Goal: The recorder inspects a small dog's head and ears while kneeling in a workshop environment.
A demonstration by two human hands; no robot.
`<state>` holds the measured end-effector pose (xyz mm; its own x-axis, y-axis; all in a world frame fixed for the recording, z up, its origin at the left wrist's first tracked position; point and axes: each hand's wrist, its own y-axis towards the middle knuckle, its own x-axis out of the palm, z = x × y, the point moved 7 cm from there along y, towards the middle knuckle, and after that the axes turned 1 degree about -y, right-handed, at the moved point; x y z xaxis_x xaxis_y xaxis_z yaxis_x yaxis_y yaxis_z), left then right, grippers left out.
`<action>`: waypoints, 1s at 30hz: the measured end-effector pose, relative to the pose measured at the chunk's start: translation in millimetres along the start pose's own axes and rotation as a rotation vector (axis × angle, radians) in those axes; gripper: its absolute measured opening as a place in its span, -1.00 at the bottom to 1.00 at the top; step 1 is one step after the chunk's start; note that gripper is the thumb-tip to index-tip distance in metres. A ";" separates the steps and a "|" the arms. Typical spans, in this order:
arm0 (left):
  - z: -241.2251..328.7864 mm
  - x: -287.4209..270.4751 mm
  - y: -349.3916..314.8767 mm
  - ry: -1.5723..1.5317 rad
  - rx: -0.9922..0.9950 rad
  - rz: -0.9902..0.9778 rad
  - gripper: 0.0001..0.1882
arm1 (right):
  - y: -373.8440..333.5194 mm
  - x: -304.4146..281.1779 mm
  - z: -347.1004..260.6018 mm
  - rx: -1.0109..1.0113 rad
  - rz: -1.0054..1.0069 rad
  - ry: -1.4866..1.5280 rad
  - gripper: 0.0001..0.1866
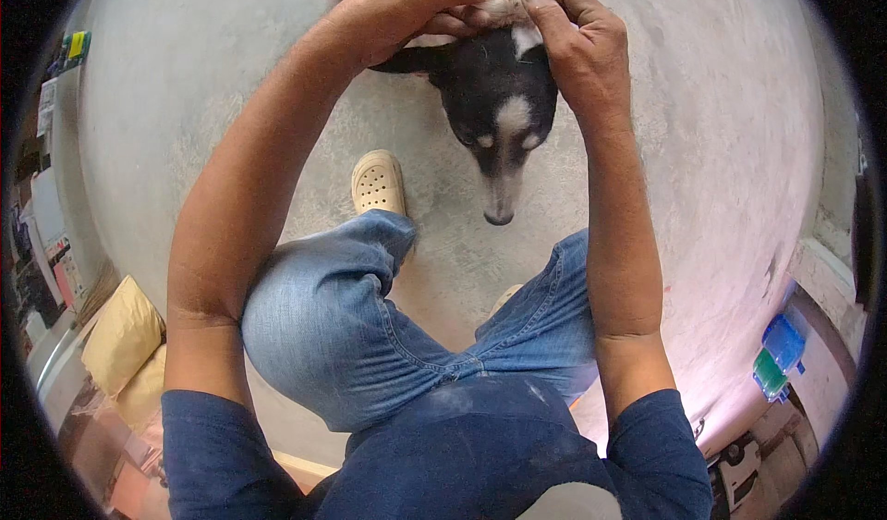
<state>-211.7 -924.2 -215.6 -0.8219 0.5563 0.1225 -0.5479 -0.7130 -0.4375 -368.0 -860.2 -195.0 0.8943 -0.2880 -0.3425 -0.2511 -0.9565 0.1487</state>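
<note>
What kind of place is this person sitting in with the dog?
Probably a home yard or utility area: a bare grey concrete floor, blue and green plastic containers by a wall, and yellow sacks stacked at the side.

This looks like a home yard or porch, or a garage-like room. The floor (711, 150) is bare grey concrete, stained and worn. A dog (499, 113) stands on it at the top middle. Yellow sacks (120, 335) lie at the lower left beside cluttered shelves (42, 243) along the left edge. Blue and green plastic boxes (776, 354) sit by a low wall (822, 280) at the lower right.
</note>
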 end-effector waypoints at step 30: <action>21.5 7.8 -21.7 0.692 0.031 0.137 -0.57 | 5.8 7.9 32.1 0.177 -0.277 0.406 -0.66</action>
<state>-209.5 -913.6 -186.0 -0.6015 0.5969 -0.5309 -0.4589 -0.8022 -0.3821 -374.3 -869.5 -226.5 0.9988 -0.0152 0.0457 -0.0121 -0.9976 -0.0678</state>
